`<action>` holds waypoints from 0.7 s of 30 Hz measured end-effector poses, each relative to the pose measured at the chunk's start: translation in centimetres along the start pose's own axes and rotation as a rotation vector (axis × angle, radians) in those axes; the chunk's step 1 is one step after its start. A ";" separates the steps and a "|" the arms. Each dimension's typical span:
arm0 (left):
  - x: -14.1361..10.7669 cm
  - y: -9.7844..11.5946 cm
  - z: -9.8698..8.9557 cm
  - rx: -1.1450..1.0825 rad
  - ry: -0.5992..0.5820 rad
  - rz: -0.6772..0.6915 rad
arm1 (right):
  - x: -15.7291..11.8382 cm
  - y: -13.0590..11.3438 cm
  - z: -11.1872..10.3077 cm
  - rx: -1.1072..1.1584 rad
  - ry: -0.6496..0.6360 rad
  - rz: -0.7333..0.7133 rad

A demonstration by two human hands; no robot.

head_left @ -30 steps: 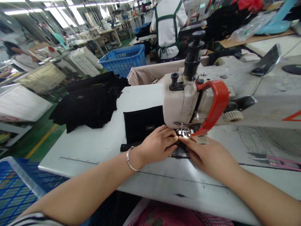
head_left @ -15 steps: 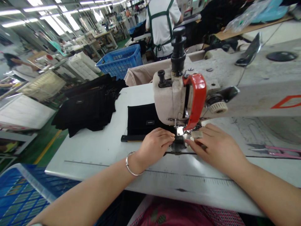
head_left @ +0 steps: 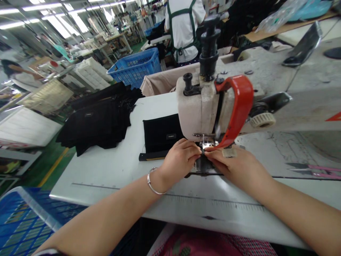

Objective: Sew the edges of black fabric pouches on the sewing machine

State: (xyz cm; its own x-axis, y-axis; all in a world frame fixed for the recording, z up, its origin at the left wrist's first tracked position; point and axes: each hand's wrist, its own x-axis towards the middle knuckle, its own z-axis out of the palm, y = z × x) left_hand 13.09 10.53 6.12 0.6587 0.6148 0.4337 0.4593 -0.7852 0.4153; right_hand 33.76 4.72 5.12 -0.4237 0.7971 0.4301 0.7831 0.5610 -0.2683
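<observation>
A black fabric piece (head_left: 160,133) with a small label lies on the white sewing table, its right part running under the head of the sewing machine (head_left: 194,110). Along its front edge is a black strip (head_left: 153,155). My left hand (head_left: 179,160) pinches the fabric's front edge just left of the needle area. Close beside it, my right hand (head_left: 239,163) has its fingers pressed together at the presser foot, fingertips almost meeting those of the left. What the right fingertips hold is too small to make out.
Stacked black fabric pieces (head_left: 98,119) lie at the table's left. Pink-handled snips (head_left: 317,170) are at the right. Blue baskets stand behind (head_left: 135,67) and at lower left (head_left: 23,220). A person in a green-strapped apron (head_left: 183,32) stands beyond.
My right hand has moved left and its fingers have closed near the presser foot. My left hand has shifted slightly right. The camera view has shifted a little.
</observation>
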 end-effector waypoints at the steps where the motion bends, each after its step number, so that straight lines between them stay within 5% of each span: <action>1: 0.2 -0.1 0.1 -0.002 0.006 -0.009 | 0.1 0.1 0.0 -0.017 0.002 0.009; 21: 0.7 -0.7 0.5 0.026 0.035 -0.084 | 0.4 0.4 0.6 -0.015 -0.020 0.090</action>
State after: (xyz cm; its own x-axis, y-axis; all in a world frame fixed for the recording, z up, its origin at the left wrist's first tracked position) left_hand 13.53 11.48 5.68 0.5962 0.6803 0.4264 0.5277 -0.7323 0.4304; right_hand 33.66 5.44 4.69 -0.3605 0.8485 0.3874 0.8248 0.4839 -0.2923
